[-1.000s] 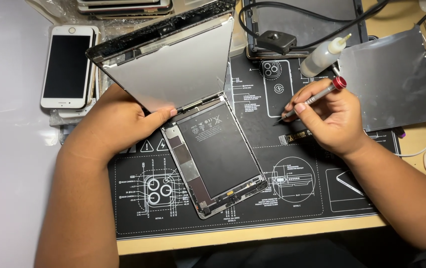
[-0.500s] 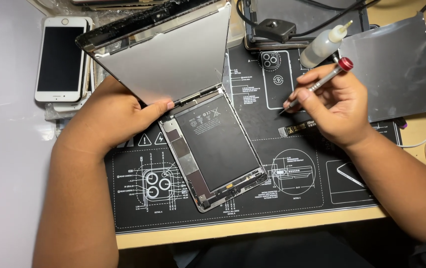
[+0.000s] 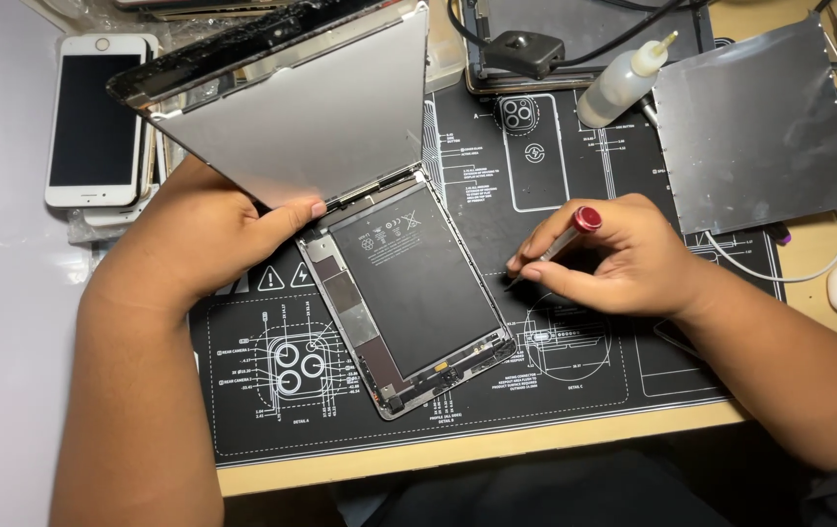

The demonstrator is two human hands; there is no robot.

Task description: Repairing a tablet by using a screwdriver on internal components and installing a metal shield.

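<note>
An opened tablet (image 3: 408, 303) lies mid-mat (image 3: 535, 390). My left hand (image 3: 213, 234) grips its raised screen (image 3: 291, 117), propping it; my right hand (image 3: 623, 259) pinches a screwdriver (image 3: 550, 249), tip on the mat beside it. I'd keep the screen steady and the tip vertical.

Behind the black repair mat (image 3: 555, 381): a white phone (image 3: 96, 117) far left, a squeeze bottle (image 3: 623, 83), and a metal sheet (image 3: 755, 127) right.
</note>
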